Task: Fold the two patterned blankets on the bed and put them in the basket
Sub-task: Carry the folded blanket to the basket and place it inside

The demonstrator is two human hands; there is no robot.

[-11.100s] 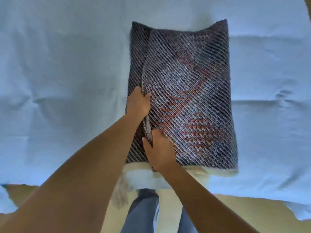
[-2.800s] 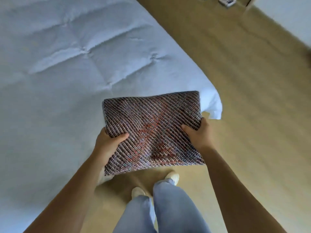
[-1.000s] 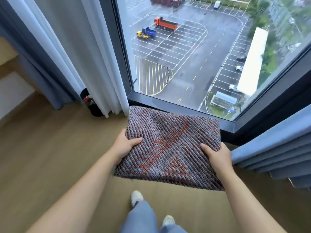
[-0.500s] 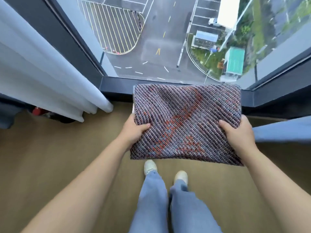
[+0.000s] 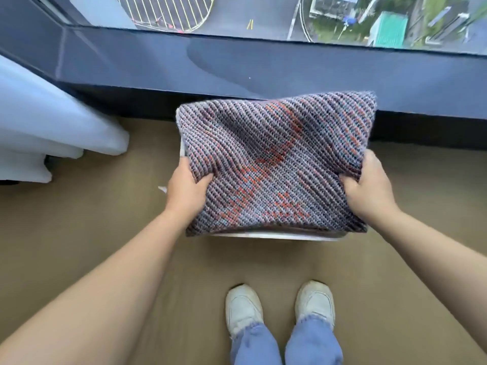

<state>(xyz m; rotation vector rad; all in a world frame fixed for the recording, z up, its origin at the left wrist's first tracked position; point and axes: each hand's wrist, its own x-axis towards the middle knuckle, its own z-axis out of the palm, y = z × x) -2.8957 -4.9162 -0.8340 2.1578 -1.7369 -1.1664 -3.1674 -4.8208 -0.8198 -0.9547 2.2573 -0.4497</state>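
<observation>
A folded patterned blanket (image 5: 276, 159), knitted in grey, purple and orange, is held flat in front of me. My left hand (image 5: 185, 188) grips its left edge and my right hand (image 5: 369, 185) grips its right edge. Directly beneath the blanket a white basket shows only as a rim (image 5: 276, 235) along the near side and a sliver at the left; the blanket hides its inside. The second blanket and the bed are out of view.
A dark window ledge (image 5: 263, 67) runs across just beyond the basket, with glass above it. A pale blue curtain (image 5: 39, 127) hangs at the left. My feet in white shoes (image 5: 243, 309) stand on the tan floor (image 5: 79, 219) just short of the basket.
I folded the blanket on the bed, carried it to the window, and in the last second lowered it over the white basket, which has come into view under it.
</observation>
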